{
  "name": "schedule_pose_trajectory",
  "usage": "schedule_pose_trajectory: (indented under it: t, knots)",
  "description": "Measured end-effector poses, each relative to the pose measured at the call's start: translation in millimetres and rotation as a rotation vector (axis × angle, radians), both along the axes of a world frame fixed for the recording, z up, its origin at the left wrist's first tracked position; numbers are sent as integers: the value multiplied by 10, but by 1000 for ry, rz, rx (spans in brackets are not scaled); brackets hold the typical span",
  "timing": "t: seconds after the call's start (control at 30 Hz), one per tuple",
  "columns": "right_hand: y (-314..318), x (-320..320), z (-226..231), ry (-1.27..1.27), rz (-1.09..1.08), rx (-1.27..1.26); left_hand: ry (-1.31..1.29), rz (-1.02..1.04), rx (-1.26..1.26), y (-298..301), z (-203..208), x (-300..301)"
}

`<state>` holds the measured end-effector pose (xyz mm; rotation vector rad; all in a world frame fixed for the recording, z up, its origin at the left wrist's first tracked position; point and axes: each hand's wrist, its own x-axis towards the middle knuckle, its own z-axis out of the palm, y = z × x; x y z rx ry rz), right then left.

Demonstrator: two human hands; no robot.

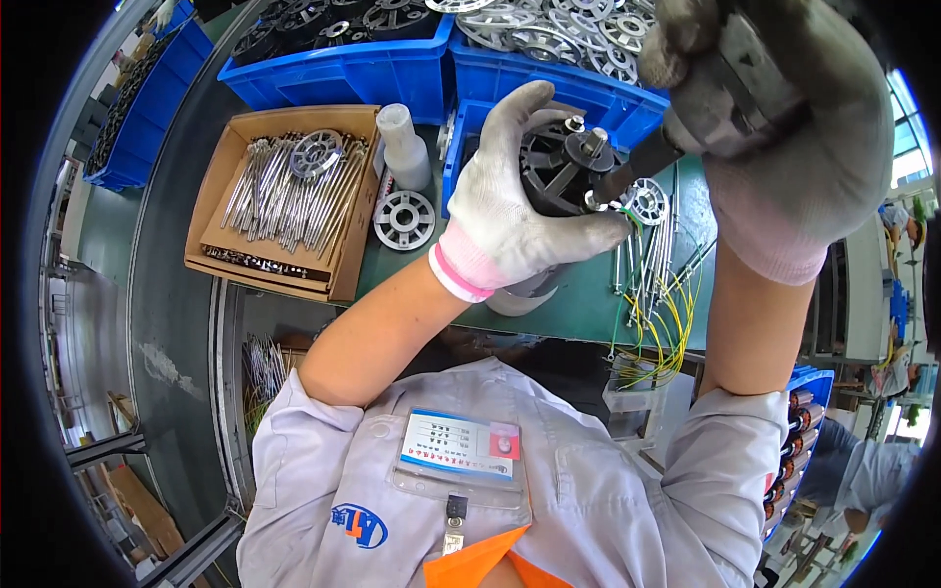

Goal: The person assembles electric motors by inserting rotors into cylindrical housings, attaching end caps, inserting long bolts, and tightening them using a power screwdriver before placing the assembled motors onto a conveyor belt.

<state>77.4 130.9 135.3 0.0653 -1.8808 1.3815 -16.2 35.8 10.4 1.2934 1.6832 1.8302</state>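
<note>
My left hand (495, 201), in a white glove with a grey-stained thumb and fingers, is wrapped round a black round motor end cover (551, 162). A shaft and several bolt ends with nuts stick up from the cover; a pale cylindrical part shows below the hand. My right hand (794, 147), in a dirty glove, grips a dark power screwdriver (730, 93). Its black socket bit (637, 167) slants down to a nut on the near right side of the cover, seemingly touching it. The right fingertips are partly cut off by the upper edge.
A cardboard box (201, 220) of long bolts (289, 206) stands on the green bench at left. Nearby are a white plastic bottle (408, 152) and a silver slotted disc (404, 220). Blue bins (338, 78) of covers line the back. Yellow-green wires (678, 333) hang over the front edge.
</note>
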Motion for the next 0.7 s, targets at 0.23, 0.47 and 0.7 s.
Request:
schedule_pose_trajectory:
  t: [0.23,0.47,0.7]
  knots:
    - [327,-112,-154,114,-29,220,-76,3,17,87,-33,-68]
    - [304,-163,-209,108,-37,201,-168,-32,55,103,-9,-72]
    - [283,-176,-231,107,-32,192,-125,-35,67,128,-43,-109]
